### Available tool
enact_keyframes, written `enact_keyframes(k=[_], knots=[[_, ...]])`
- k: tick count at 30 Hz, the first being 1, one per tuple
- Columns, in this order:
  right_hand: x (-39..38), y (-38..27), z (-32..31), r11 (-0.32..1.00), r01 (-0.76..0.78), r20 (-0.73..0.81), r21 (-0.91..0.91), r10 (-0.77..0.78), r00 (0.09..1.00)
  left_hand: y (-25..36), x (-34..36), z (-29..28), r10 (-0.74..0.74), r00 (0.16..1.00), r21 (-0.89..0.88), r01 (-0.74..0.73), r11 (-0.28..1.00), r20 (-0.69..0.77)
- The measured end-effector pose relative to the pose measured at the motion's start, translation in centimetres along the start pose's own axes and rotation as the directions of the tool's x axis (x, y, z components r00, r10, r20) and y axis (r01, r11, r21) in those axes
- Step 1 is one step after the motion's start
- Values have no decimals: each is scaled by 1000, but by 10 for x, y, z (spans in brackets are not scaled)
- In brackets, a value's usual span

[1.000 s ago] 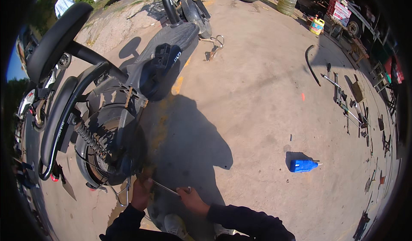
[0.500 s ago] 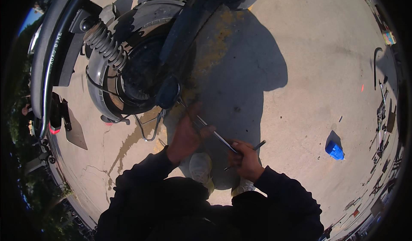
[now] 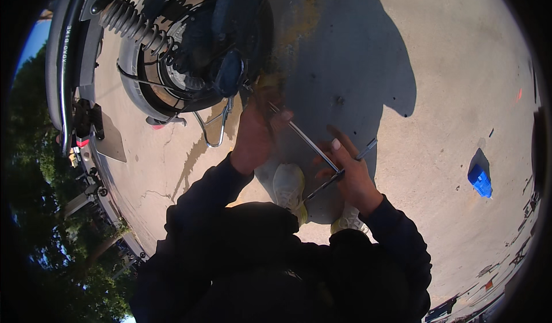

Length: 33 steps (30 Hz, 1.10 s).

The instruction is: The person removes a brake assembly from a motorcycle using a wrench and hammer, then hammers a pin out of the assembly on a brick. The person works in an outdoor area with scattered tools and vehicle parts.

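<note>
A T-handle wrench (image 3: pixel 313 145) slants from the rear hub of a scooter (image 3: pixel 230 75) down to my right hand. Near its far end, my left hand (image 3: pixel 254 132) is closed around the shaft, its fingers blurred and in shadow. The tip and whatever it meets by the hub are hidden by that hand. At the cross handle, my right hand (image 3: pixel 355 179) has its fingers loosely bent around the bar, with the thumb and forefinger apart. Both ends of the bar stick out past this hand.
A coil spring shock absorber (image 3: pixel 135 24) and the rear tyre (image 3: pixel 135 81) stand at the upper left. Below the hub hangs a bent metal stand (image 3: pixel 215 130). A blue bottle-like container (image 3: pixel 479 180) lies on the concrete at right. Scattered tools (image 3: pixel 520 225) line the far right.
The view has shifted, so the scooter sits higher and the blue container farther right. My right hand's fingers have loosened on the cross handle, which has turned. My left hand stays at the shaft.
</note>
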State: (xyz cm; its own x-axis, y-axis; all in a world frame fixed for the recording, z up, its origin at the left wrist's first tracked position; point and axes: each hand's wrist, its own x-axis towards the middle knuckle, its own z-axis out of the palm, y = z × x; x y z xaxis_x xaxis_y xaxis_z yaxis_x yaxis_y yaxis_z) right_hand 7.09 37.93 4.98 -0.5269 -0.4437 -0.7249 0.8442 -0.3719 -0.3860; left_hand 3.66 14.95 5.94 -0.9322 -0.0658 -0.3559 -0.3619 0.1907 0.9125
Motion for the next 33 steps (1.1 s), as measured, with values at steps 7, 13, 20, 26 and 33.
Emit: enact_keyframes(k=[7,13,20,26,33], knots=[[-17,12,-41,-716,103,712,-691,-648,271,1,-4,-5,65,997,-115,-68,991,-29],[7,-4,-16,-814,233,804,-533,-401,438,2,-1,5,55,998,-113,-57,992,-20],[12,-11,-13,-777,382,846,-500,-345,407,11,-3,-1,-29,1000,32,28,999,10],[12,-15,-13,-696,470,825,-543,-338,452,16,-1,-7,-96,995,37,95,995,18],[12,-15,-10,-450,587,740,-673,-407,536,22,3,-9,-150,988,-19,151,988,29]])
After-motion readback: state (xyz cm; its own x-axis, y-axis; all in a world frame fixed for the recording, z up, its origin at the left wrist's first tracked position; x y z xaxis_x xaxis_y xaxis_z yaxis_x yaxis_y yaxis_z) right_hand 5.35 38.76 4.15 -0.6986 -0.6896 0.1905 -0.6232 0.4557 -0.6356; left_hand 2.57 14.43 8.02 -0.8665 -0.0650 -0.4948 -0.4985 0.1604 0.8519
